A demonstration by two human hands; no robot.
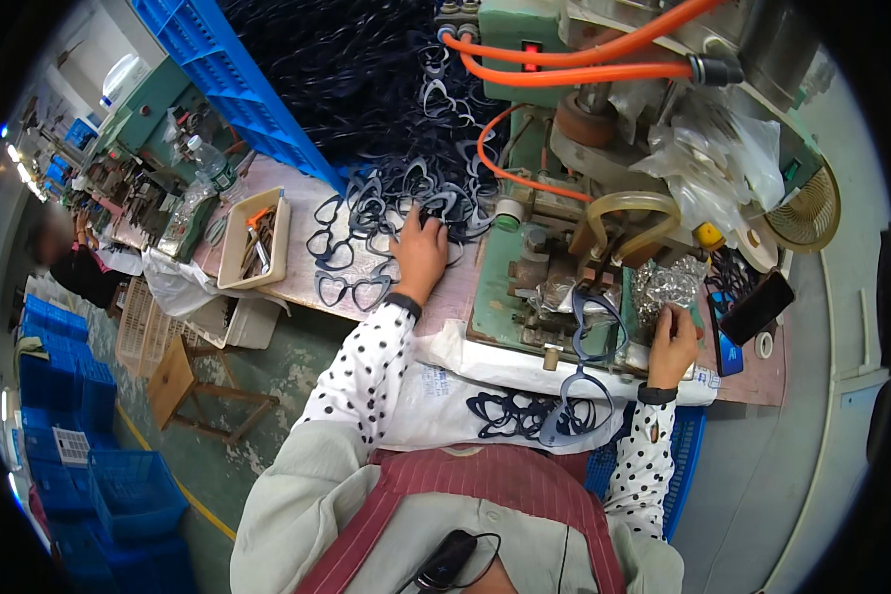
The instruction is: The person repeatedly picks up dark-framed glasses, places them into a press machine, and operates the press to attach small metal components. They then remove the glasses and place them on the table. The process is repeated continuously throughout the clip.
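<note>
My left hand [421,255] reaches to the near edge of a heap of dark eyeglass frames [416,186]. Its fingers are apart and touch the frames. Several loose frames, one a blue-grey pair [351,290], lie left of that hand. My right hand [673,348] is closed, thumb against fingers, beside a pile of small metal parts [668,289]; whatever it pinches is too small to make out. Between my hands, an eyeglass front [596,327] hangs upright at the green bench machine [500,307], one lens ring above the other.
Dark frames [510,414] lie on white sacking before me. A blue crate [257,94] stands beyond the heap. Left are a tool tray [254,240], a bottle [213,166] and a wooden stool [203,391]. Orange hoses [584,74] cross the machine. A phone [757,307] lies right.
</note>
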